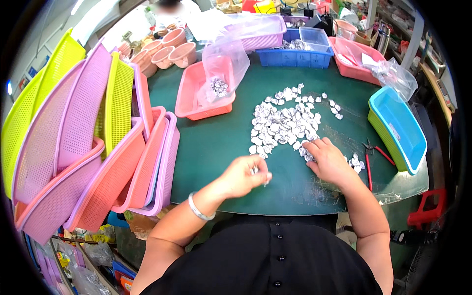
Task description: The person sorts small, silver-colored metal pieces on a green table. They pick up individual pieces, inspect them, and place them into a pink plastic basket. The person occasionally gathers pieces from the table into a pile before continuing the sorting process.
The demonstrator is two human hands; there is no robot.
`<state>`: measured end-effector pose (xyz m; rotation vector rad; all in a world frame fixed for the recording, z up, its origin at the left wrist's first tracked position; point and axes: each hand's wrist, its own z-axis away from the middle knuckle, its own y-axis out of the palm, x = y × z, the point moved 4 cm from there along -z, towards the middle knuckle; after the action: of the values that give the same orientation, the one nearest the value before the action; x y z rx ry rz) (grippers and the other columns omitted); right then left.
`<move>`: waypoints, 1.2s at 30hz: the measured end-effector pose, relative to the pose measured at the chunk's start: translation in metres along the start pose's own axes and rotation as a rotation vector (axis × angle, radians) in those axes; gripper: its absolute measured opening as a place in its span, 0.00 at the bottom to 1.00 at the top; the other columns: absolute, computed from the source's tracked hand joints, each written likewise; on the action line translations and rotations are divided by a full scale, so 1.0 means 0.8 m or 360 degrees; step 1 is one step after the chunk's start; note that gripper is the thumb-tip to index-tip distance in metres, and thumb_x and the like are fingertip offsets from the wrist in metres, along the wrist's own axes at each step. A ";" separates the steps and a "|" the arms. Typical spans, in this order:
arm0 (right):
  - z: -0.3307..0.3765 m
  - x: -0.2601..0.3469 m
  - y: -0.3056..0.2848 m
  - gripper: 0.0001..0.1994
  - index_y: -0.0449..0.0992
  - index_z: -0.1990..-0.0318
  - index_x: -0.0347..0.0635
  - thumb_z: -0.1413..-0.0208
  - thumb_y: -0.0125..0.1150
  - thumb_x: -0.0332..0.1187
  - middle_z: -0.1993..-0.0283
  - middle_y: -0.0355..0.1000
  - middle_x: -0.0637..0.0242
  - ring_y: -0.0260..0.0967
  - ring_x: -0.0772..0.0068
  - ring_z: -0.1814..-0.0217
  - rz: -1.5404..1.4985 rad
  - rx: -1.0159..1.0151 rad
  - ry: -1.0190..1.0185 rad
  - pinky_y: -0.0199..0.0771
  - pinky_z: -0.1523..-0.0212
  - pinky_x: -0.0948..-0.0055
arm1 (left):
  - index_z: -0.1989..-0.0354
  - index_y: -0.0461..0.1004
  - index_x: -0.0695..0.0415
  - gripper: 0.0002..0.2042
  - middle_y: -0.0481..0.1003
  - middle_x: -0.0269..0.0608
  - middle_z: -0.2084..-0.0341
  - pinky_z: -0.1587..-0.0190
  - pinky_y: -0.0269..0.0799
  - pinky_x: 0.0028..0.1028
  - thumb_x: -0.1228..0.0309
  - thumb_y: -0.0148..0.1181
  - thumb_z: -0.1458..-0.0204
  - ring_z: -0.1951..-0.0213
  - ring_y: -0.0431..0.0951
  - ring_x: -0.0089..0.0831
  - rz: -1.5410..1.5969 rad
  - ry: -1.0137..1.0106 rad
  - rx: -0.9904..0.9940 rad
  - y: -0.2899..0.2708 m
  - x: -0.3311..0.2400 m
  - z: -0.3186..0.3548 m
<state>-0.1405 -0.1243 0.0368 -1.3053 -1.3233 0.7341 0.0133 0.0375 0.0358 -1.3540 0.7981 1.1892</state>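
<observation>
A loose heap of small silvery round pieces point(282, 123) lies spread on the green tabletop in front of me. Over the heap's near right edge, my right hand point(327, 160) rests with fingers apart, its fingertips touching several pieces. My left hand point(246, 176) is held above the table just left of the heap, fingers curled and thumb pressed in. A tiny pale bit shows below that thumb, too small to name. More silvery pieces point(356, 162) lie just right of my right hand, beside red-handled pliers point(369, 167) with open handles.
Stacked pink, purple and lime perforated baskets point(118, 172) crowd the left side. A pink basket point(183, 103) with a plastic bag stands beyond the heap; a blue-and-green basket point(400, 130) stands right. Blue point(295, 59) and pink bins line the back. A person sits at the far left.
</observation>
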 end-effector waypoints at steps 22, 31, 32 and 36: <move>0.010 -0.012 -0.002 0.30 0.63 0.45 0.39 0.61 0.63 0.25 0.62 0.69 0.57 0.63 0.56 0.57 -0.0309 -0.0102 0.0002 0.66 0.55 0.65 | 0.66 0.74 0.61 0.11 0.74 0.49 0.69 0.61 0.68 0.35 0.68 0.58 0.54 0.64 0.74 0.44 -0.1655 0.0731 -0.1119 -0.133 -0.165 -0.120; 0.007 -0.026 0.007 0.32 0.61 0.43 0.42 0.61 0.58 0.18 0.61 0.69 0.59 0.66 0.56 0.55 -0.0896 -0.0045 0.0158 0.66 0.54 0.64 | 0.65 0.75 0.62 0.06 0.74 0.39 0.73 0.73 0.66 0.20 0.76 0.57 0.52 0.77 0.69 0.19 -0.0639 0.0456 -0.0426 0.013 -0.035 -0.097; 0.007 -0.029 0.004 0.32 0.61 0.43 0.42 0.61 0.58 0.18 0.61 0.69 0.59 0.66 0.56 0.56 -0.0894 -0.0051 0.0189 0.66 0.54 0.64 | 0.65 0.75 0.62 0.06 0.74 0.39 0.73 0.73 0.66 0.20 0.76 0.57 0.52 0.77 0.69 0.19 -0.0600 0.0435 -0.0390 0.021 -0.023 -0.100; 0.008 -0.031 0.001 0.31 0.62 0.44 0.42 0.61 0.58 0.18 0.64 0.70 0.64 0.65 0.58 0.58 -0.0773 -0.0053 0.0192 0.66 0.56 0.64 | 0.64 0.75 0.62 0.07 0.74 0.38 0.73 0.73 0.66 0.21 0.77 0.58 0.53 0.77 0.69 0.19 -0.0531 0.0394 -0.0270 0.044 0.002 -0.106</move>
<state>-0.1510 -0.1461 0.0279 -0.9776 -1.4800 0.2929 -0.0019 -0.0501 0.0140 -1.7227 0.6200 0.8512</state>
